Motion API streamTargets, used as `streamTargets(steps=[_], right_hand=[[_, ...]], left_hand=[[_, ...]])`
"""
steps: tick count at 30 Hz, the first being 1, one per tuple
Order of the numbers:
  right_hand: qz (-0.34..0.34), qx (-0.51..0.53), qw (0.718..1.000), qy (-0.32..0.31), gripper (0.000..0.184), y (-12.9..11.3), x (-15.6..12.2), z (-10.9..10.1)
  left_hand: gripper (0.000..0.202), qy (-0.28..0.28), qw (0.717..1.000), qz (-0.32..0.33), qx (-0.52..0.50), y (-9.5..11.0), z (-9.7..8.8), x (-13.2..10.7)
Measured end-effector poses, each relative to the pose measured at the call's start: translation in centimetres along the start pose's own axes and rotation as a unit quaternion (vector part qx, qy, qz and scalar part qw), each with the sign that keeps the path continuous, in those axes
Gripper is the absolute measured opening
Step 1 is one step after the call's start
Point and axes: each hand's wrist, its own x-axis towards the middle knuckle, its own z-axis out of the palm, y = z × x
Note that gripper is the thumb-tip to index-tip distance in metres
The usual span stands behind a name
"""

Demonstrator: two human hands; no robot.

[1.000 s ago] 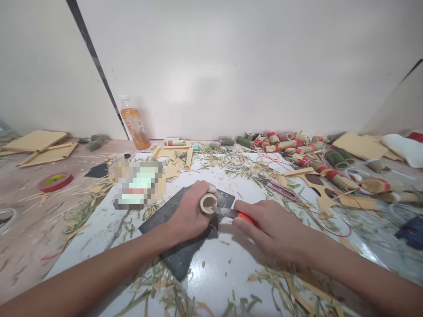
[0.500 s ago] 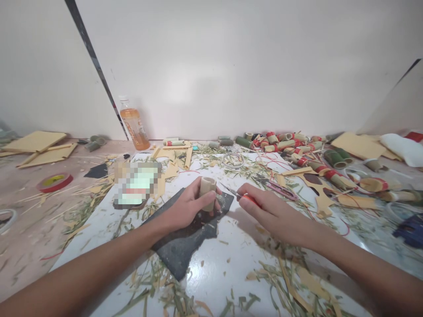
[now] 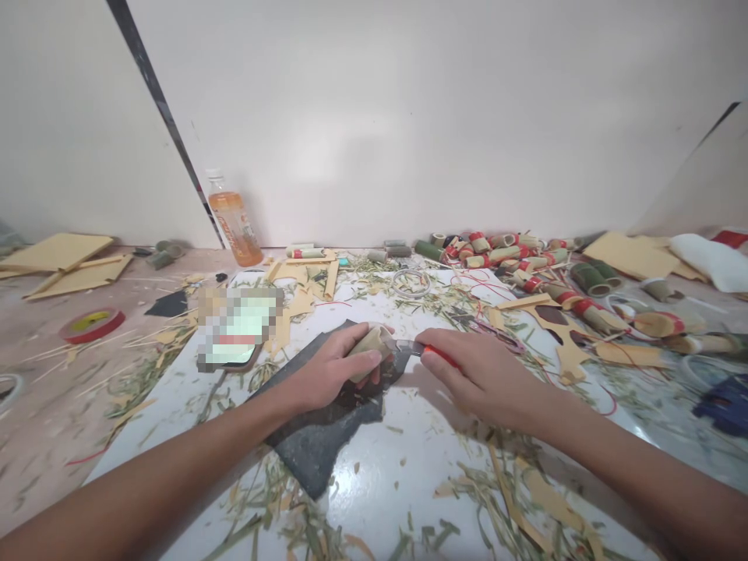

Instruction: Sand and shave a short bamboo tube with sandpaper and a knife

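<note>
My left hand (image 3: 333,370) is closed around a short pale bamboo tube (image 3: 368,347), held tilted over a dark grey mat (image 3: 319,440). My right hand (image 3: 476,374) grips a knife with an orange-red handle (image 3: 439,356); its blade (image 3: 403,344) points left and touches the tube's far end. Both hands are close together at the middle of a white board (image 3: 374,475) strewn with green and tan shavings.
A bottle of orange drink (image 3: 234,222) stands by the wall. Many bamboo tubes wrapped in red tape (image 3: 514,257) lie at the back right. Tan cut-out boards (image 3: 58,261) lie far left, beside a red tape roll (image 3: 87,323). A blurred rectangular object (image 3: 237,327) lies left of my hands.
The tube went from facing me, to upright, to tilted low on the mat. My right hand pulled the knife back, then brought the blade to the tube's end again.
</note>
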Motion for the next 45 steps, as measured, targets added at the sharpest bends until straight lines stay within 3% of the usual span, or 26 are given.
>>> streamTargets(steps=[9,18,25,45], right_hand=[[-0.004,0.014,1.000,0.000,0.034,-0.1,-0.3,-0.6],[-0.039,-0.019,0.997,-0.069,0.026,-0.9,-0.4,-0.4],[-0.058,-0.047,0.994,-0.076,0.030,-1.1,-0.3,-0.4],[-0.081,-0.019,0.990,-0.116,0.028,-1.0,-0.5,-1.0]], left_hand=[[0.021,0.024,0.995,0.012,0.095,0.9,0.1,0.0],[0.038,0.032,0.948,0.029,0.315,0.9,0.7,0.5],[0.051,0.032,0.943,0.026,0.331,0.3,0.8,0.6],[0.048,-0.013,0.945,0.044,0.323,0.5,0.6,0.7]])
